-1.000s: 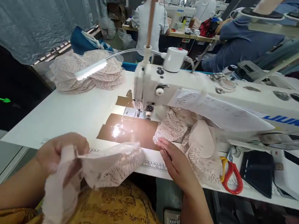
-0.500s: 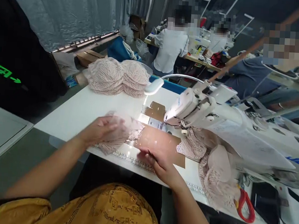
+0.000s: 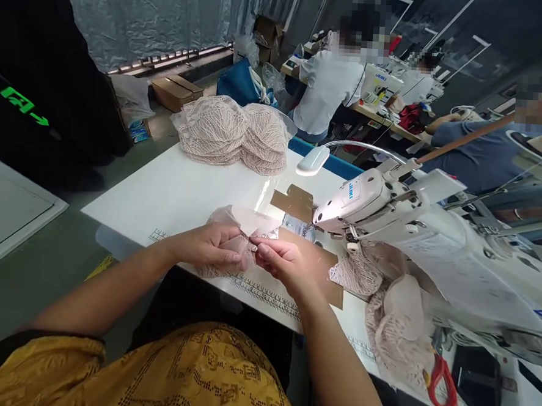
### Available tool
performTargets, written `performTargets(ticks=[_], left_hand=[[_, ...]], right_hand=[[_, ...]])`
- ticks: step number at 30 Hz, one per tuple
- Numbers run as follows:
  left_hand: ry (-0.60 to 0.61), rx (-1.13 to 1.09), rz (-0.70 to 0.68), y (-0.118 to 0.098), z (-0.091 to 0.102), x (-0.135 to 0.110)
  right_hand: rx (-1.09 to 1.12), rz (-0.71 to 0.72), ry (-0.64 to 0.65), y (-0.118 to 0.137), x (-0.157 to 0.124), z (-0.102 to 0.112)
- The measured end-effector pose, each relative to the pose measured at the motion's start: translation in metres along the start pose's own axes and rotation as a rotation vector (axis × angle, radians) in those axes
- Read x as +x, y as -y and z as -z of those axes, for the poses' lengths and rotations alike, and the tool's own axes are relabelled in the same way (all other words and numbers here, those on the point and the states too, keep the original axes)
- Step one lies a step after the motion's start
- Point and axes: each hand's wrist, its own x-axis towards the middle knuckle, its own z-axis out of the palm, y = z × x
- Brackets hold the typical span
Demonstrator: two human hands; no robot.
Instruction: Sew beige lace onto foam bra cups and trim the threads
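Note:
A pale pink lace bra cup piece (image 3: 240,222) lies on the white sewing table (image 3: 171,191), just left of the machine's needle. My left hand (image 3: 215,251) is closed on its near edge. My right hand (image 3: 286,262) pinches the same piece from the right, fingertips meeting those of the left hand. The white sewing machine (image 3: 416,236) stands to the right, with its lamp (image 3: 313,159) lit over brown tape patches (image 3: 294,201).
A stack of finished lace cups (image 3: 233,133) sits at the table's far edge. More lace pieces (image 3: 393,314) lie under the machine arm, red-handled scissors (image 3: 441,385) beside them. Other people sit at machines behind. Cardboard boxes (image 3: 174,90) stand on the floor at left.
The lace piece came up from my lap onto the table. Both hands closed together on it near the needle. My view swung left.

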Motion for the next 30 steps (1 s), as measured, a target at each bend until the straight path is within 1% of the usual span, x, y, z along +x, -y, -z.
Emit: performTargets(ticks=[4,6,7,9,10,12,14,15,16,17,18,19,20,21,22,23,24,25,26,27,28,29,30], left_hand=[[0.010,0.086,-0.009,-0.001,-0.002,0.002],[-0.021,0.145,-0.024,-0.002,-0.004,0.004],[-0.036,0.168,-0.033,-0.002,-0.004,0.004],[-0.048,0.189,-0.039,-0.004,-0.005,0.004],[-0.038,0.188,-0.026,-0.005,-0.005,0.003],[-0.007,0.171,0.016,-0.007,-0.008,-0.002],[-0.015,0.161,0.025,-0.009,-0.014,-0.006],[-0.032,0.160,0.006,-0.011,-0.020,-0.007],[-0.049,0.164,-0.031,-0.012,-0.027,-0.007],[-0.061,0.174,-0.078,-0.014,-0.035,-0.005],[-0.069,0.189,-0.132,-0.016,-0.043,-0.003],[-0.072,0.207,-0.189,-0.018,-0.052,0.002],[-0.071,0.229,-0.246,-0.020,-0.061,0.007],[-0.083,0.254,-0.302,-0.022,-0.068,0.013],[-0.111,0.285,-0.361,-0.024,-0.074,0.019],[-0.157,0.330,-0.423,-0.025,-0.077,0.025],[-0.213,0.396,-0.473,-0.024,-0.076,0.031],[-0.270,0.492,-0.497,-0.022,-0.073,0.035],[-0.320,0.614,-0.486,-0.018,-0.066,0.039],[-0.346,0.756,-0.440,-0.013,-0.056,0.041],[-0.334,0.904,-0.346,-0.005,-0.044,0.041],[-0.312,1.035,-0.245,0.003,-0.030,0.040],[-0.265,1.149,-0.149,0.010,-0.015,0.038]], right_hand=[[-0.003,0.101,0.033,-0.002,0.004,-0.006],[-0.036,0.140,0.011,-0.003,0.001,-0.007],[-0.057,0.150,-0.022,-0.004,-0.002,-0.005],[-0.153,0.169,-0.130,-0.008,-0.012,0.006],[-0.244,0.183,-0.198,-0.012,-0.019,0.016],[-0.538,0.215,-0.348,-0.024,-0.036,0.041],[-0.897,0.222,-0.514,-0.039,-0.052,0.068],[-1.037,0.216,-0.615,-0.045,-0.061,0.078],[-1.116,0.222,-0.680,-0.049,-0.068,0.085],[-1.127,0.240,-0.711,-0.051,-0.075,0.086],[-1.074,0.278,-0.691,-0.051,-0.080,0.082],[-0.961,0.325,-0.624,-0.049,-0.083,0.074],[-0.793,0.350,-0.484,-0.045,-0.085,0.062],[-0.613,0.378,-0.305,-0.040,-0.084,0.048],[-0.471,0.362,-0.166,-0.035,-0.082,0.035],[-0.382,0.315,-0.101,-0.030,-0.079,0.023],[-0.319,0.272,-0.077,-0.028,-0.075,0.014],[-0.272,0.232,-0.046,-0.026,-0.071,0.009],[-0.231,0.208,-0.037,-0.027,-0.069,0.008],[-0.184,0.198,-0.036,-0.030,-0.069,0.010],[-0.128,0.197,-0.042,-0.034,-0.070,0.015],[-0.060,0.204,-0.072,-0.039,-0.074,0.022],[0.021,0.208,-0.121,-0.046,-0.079,0.031]])
